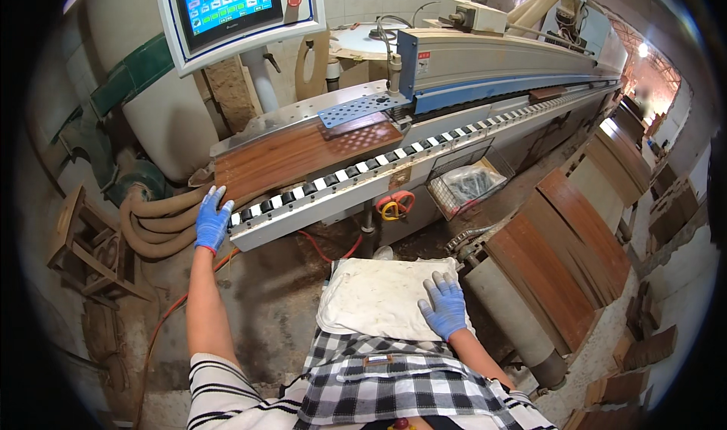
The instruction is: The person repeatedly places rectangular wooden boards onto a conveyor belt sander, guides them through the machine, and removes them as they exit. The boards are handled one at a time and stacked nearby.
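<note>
Head view: the left hand [212,219], in a blue glove, lies flat with fingers spread on the near left corner of a brown wood-grain panel [303,153]; it presses rather than grips. That panel rests on the infeed end of a long edge-banding machine [500,55], its far right end tucked under a perforated blue metal plate [357,109]. Just in front of the panel runs a conveyor track of black and white pads [424,143], stretching away to the far right. The right hand [444,306], also in a blue glove, rests open and palm down on a dirty white cushion [379,297] that lies near the body, above a black and white checked apron [386,388]. Neither hand clasps anything. A control screen [229,2] on a white housing hangs at the far left above the panel. Tan hoses [155,225] coil left of the left hand. Right of the cushion, more brown panels [560,256] are stacked low. A wire basket [466,184] holding a plastic bag hangs under the track.
</note>
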### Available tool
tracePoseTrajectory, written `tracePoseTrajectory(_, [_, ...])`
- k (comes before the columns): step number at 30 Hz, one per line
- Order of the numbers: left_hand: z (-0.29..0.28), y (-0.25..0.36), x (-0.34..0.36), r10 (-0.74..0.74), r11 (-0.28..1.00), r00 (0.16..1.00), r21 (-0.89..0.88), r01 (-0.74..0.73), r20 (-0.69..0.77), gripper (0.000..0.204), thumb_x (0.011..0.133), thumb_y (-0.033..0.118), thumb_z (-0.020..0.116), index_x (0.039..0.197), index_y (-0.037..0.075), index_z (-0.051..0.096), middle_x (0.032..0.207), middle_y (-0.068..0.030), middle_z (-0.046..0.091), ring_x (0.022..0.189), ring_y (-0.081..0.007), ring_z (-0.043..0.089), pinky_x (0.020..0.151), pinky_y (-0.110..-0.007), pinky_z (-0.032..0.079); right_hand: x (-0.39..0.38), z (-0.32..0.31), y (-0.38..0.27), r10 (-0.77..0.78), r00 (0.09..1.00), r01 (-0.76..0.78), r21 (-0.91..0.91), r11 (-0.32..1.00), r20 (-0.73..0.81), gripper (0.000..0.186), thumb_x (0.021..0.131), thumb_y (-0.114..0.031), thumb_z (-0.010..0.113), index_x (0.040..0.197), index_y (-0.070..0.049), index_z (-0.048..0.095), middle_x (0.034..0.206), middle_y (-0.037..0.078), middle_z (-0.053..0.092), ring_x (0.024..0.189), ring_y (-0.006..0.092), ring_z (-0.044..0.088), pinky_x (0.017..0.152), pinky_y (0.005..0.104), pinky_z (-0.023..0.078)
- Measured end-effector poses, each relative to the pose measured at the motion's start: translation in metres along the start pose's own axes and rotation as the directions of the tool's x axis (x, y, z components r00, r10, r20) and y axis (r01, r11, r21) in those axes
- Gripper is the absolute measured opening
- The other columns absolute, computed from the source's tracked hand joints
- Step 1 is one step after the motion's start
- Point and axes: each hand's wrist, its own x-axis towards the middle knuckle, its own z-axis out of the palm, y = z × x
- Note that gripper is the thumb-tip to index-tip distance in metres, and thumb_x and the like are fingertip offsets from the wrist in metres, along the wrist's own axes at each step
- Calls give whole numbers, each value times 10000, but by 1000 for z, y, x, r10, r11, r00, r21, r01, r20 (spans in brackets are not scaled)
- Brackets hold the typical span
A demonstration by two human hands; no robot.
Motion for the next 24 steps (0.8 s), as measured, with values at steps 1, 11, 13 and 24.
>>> tracePoseTrajectory(1, [0, 2, 0, -4, 1000, 1000, 3, 4, 3, 466, 887, 231, 647, 1320, 82, 566, 1449, -186, 446, 1337, -326, 418, 1116, -382, 322, 0, 0, 1, 0, 1000, 0, -4, 1000, 0, 508, 844, -368, 611, 1268, -89, 581, 1405, 176, 464, 1326, 389, 373, 1128, 500, 243])
tracePoseTrajectory(11, [-4, 32, 3, -23, 986, 999, 168, 14, 50, 484, 895, 238, 641, 1349, 101, 540, 1431, -193, 463, 1351, -346, 398, 1121, -396, 312, 1, -6, -2, 4, 1000, -4, 24, 1000, -6, 487, 847, -346, 620, 1254, -81, 591, 1390, 182, 484, 1309, 387, 398, 1118, 484, 273])
tracePoseTrajectory(13, [1, 43, 6, -40, 981, 997, 193, 27, 64, 488, 895, 254, 637, 1355, 122, 538, 1437, -191, 458, 1359, -353, 385, 1124, -404, 304, 2, -10, 1, 48, 999, -45, 120, 992, -20, 471, 844, -311, 628, 1249, -73, 591, 1373, 188, 500, 1287, 378, 427, 1105, 467, 304])
tracePoseTrajectory(24, [41, 82, 15, -11, 950, 995, 313, -20, 98, 537, 914, 448, 545, 1392, 208, 493, 1459, -145, 444, 1371, -318, 369, 1156, -465, 186, 59, -57, 123, 162, 968, -224, -366, 904, -192, 545, 813, -193, 644, 1326, -74, 501, 1381, 136, 481, 1291, 339, 413, 1117, 459, 275])
